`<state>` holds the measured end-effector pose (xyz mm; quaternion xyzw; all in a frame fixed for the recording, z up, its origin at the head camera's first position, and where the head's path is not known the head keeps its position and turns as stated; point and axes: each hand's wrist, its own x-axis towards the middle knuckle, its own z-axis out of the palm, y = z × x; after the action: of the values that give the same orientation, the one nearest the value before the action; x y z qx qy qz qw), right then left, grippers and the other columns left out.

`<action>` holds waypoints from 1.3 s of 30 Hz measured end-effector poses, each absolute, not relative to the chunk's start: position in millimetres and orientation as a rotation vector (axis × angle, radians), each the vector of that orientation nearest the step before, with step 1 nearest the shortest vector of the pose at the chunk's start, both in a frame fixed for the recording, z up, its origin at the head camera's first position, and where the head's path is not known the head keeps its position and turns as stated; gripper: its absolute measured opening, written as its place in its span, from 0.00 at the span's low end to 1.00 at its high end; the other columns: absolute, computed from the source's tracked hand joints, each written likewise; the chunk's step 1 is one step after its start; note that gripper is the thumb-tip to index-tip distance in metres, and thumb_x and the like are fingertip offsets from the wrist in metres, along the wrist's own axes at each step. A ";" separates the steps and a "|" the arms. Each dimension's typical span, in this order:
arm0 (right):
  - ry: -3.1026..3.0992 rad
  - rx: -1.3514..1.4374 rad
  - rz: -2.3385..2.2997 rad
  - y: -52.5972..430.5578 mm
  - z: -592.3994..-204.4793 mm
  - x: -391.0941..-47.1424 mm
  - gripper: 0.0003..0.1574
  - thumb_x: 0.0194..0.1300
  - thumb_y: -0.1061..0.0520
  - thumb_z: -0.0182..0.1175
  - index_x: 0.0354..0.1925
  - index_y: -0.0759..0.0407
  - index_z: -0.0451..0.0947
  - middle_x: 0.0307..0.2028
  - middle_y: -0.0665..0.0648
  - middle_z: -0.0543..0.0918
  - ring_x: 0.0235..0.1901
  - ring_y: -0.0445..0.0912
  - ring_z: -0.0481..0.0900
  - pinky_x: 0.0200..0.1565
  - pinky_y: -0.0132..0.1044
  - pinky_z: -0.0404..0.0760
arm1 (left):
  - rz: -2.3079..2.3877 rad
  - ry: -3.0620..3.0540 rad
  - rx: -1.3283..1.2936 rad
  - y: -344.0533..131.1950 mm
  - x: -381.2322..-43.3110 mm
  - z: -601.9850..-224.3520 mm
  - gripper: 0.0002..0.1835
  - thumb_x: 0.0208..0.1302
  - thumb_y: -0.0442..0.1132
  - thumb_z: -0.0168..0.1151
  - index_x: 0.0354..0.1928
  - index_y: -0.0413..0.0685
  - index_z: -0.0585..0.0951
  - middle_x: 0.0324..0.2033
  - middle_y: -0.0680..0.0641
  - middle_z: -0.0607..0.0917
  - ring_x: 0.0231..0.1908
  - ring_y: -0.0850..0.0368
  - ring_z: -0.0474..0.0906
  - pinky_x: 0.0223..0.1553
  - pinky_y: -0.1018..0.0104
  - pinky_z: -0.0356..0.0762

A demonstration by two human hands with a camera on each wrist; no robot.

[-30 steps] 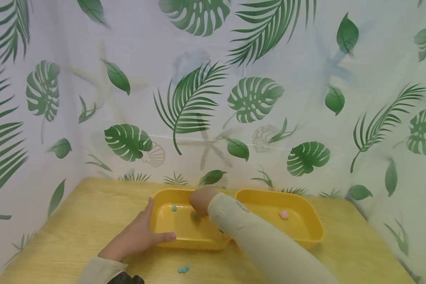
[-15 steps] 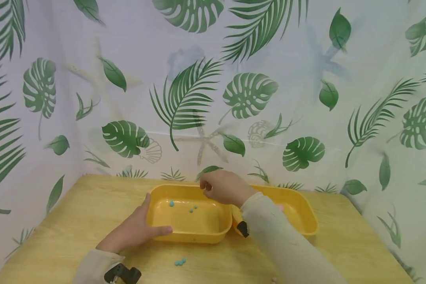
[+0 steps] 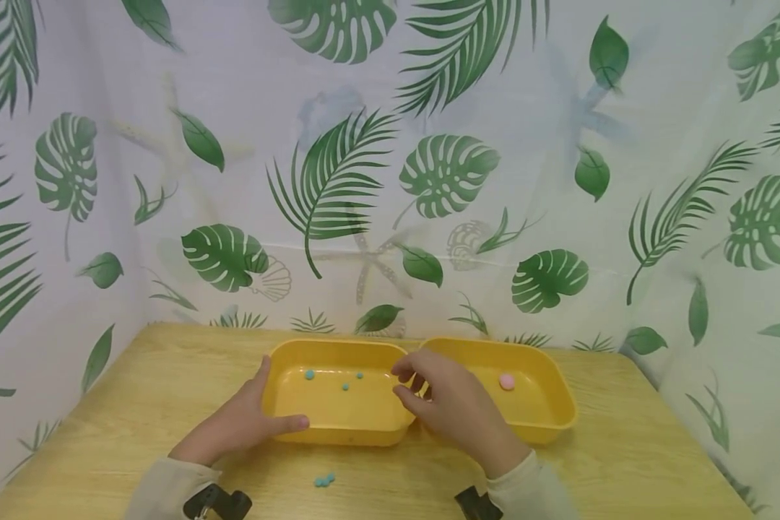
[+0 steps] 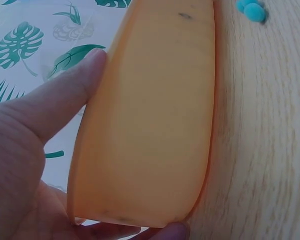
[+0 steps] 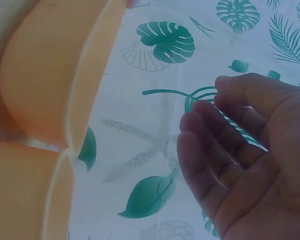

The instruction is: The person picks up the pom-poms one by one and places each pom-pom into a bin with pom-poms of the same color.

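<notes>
The left hand (image 3: 240, 419) grips the left tray (image 3: 318, 412) at nine o'clock; I'd say a light, level hold suits the small blue balls (image 3: 309, 375) inside. At three o'clock the right hand (image 3: 451, 401) hovers empty, fingers loosely bent; any dip should be gentle. A blue cluster (image 3: 325, 480) sits at six on the wood-grain table (image 3: 123, 412), leaf-printed sheeting (image 3: 526, 217) rising at twelve.

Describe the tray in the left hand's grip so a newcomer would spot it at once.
On the yellow wood-grain table, two yellow trays stand side by side. Yours is the left tray, its left end gripped by the left hand. Three small blue pieces lie in it, while the right tray shows a pink piece.
</notes>
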<state>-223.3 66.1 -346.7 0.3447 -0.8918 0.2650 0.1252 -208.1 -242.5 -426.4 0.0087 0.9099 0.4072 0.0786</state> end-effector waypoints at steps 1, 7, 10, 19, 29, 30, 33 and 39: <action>-2.580 1.004 0.784 67.8 -349.9 -221.7 0.09 0.59 0.56 0.67 0.39 0.49 0.79 0.35 0.43 0.81 0.30 0.35 0.76 0.33 0.27 0.78 | 1.218 2.723 0.021 -242.4 -208.4 -426.8 0.72 0.45 0.67 0.69 0.73 0.43 0.29 0.72 0.32 0.43 0.70 0.31 0.42 0.65 0.36 0.47; -2.535 1.007 0.805 73.4 -364.1 -217.3 0.10 0.58 0.56 0.68 0.40 0.50 0.80 0.34 0.45 0.80 0.29 0.36 0.77 0.32 0.27 0.78 | 1.205 2.719 0.024 -242.1 -207.2 -425.3 0.71 0.46 0.67 0.68 0.73 0.43 0.29 0.72 0.31 0.43 0.69 0.30 0.41 0.64 0.34 0.47; -2.540 0.986 0.761 74.6 -366.6 -216.5 0.10 0.58 0.55 0.68 0.40 0.49 0.80 0.35 0.44 0.80 0.30 0.36 0.77 0.32 0.26 0.77 | 1.189 2.730 0.021 -242.6 -206.2 -424.5 0.71 0.46 0.67 0.68 0.73 0.42 0.29 0.71 0.30 0.43 0.69 0.29 0.42 0.64 0.34 0.47; -2.571 0.907 0.709 79.9 -366.0 -216.8 0.09 0.58 0.53 0.67 0.39 0.47 0.80 0.34 0.41 0.80 0.29 0.31 0.75 0.32 0.26 0.77 | 1.197 2.724 -0.002 -239.4 -203.3 -422.5 0.71 0.46 0.66 0.69 0.73 0.40 0.31 0.71 0.30 0.45 0.69 0.29 0.43 0.64 0.35 0.48; -2.559 0.946 0.673 80.6 -369.2 -220.0 0.09 0.57 0.54 0.68 0.38 0.48 0.79 0.34 0.43 0.80 0.29 0.35 0.77 0.32 0.27 0.77 | 1.195 2.738 0.020 -237.8 -203.2 -419.4 0.70 0.47 0.65 0.68 0.72 0.39 0.30 0.71 0.29 0.45 0.69 0.30 0.43 0.64 0.35 0.49; -2.559 0.951 0.673 80.6 -369.4 -219.9 0.09 0.57 0.54 0.68 0.38 0.49 0.79 0.34 0.43 0.80 0.29 0.36 0.77 0.32 0.27 0.77 | 1.195 2.739 0.020 -237.9 -203.4 -419.9 0.70 0.47 0.65 0.68 0.72 0.38 0.30 0.71 0.29 0.45 0.69 0.30 0.44 0.64 0.35 0.49; -2.556 0.960 0.667 80.7 -370.1 -219.8 0.09 0.57 0.55 0.68 0.37 0.49 0.79 0.33 0.43 0.80 0.29 0.37 0.77 0.32 0.27 0.77 | 1.198 2.738 0.022 -238.2 -204.1 -421.0 0.70 0.47 0.65 0.68 0.72 0.38 0.30 0.71 0.29 0.45 0.69 0.30 0.44 0.64 0.35 0.49; -2.544 0.975 0.639 80.0 -369.9 -219.6 0.09 0.57 0.54 0.68 0.36 0.48 0.79 0.32 0.43 0.80 0.28 0.32 0.74 0.32 0.26 0.77 | 1.201 2.735 0.019 -238.2 -204.3 -421.2 0.70 0.48 0.65 0.68 0.72 0.39 0.29 0.71 0.29 0.45 0.69 0.30 0.44 0.64 0.34 0.50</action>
<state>-219.6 80.0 -369.9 0.3433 -0.8957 0.2252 0.1709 -204.3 -238.2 -421.2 0.0064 0.9128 0.4010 0.0772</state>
